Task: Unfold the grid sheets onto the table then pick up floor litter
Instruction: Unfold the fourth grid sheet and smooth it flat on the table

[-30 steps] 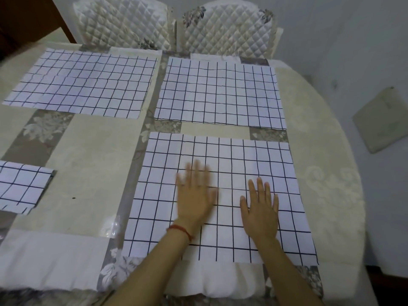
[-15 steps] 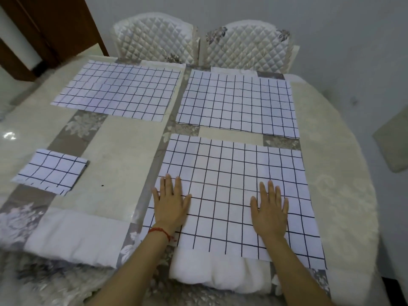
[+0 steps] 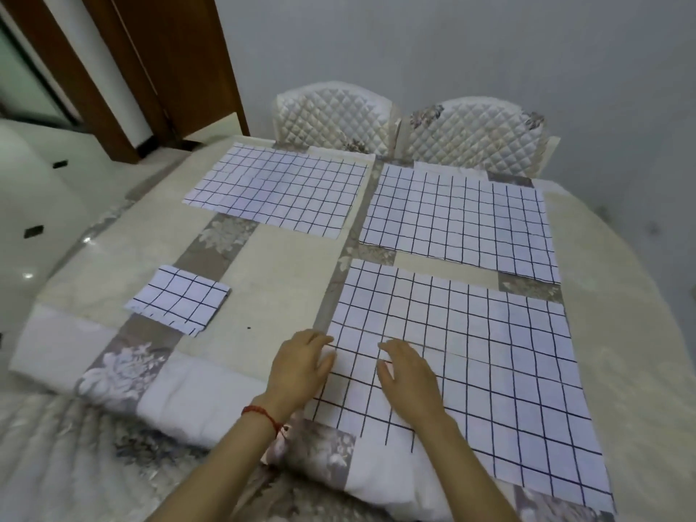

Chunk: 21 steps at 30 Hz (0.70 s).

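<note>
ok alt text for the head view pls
Two bare hands, left hand and right hand, rest on the near white black-gridded paper sheet on a cream cloth-covered table. Two more unfolded sheets lie beyond; a small folded grid sheet sits left.
</note>
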### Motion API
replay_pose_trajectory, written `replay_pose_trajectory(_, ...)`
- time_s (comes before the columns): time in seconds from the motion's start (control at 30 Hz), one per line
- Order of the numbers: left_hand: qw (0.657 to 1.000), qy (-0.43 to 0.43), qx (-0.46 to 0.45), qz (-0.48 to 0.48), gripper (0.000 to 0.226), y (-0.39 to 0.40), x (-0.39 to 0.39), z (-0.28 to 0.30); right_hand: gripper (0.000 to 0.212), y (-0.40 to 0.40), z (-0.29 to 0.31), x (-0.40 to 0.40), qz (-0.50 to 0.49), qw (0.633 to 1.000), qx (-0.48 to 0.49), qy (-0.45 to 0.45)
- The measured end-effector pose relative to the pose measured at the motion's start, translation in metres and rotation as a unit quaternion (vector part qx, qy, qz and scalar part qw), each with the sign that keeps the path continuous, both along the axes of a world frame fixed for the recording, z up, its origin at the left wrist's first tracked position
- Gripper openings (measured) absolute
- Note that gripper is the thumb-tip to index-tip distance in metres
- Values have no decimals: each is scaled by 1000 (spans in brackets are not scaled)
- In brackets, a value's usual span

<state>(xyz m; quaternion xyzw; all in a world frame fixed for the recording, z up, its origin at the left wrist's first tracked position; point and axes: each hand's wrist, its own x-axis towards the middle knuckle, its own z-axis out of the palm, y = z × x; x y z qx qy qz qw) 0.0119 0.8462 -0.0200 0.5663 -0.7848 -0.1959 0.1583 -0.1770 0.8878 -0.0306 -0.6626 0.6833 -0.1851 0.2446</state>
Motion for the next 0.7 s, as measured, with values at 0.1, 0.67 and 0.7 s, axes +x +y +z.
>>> replay_pose_trajectory(0.1,999,-6,-2,34,63,-24,56,5,40,-18,-2,48,21,1000,7,-19)
replay_pose_trajectory(0.67,985,-35,79,148,46,-185,325,-32,42,-170,-21,294,-83,993,76,-38)
replay_pose_trajectory(0.7,985,-31,85,147,48,-191,327,-34,43,-179,-21,298,-87,993,77,-30)
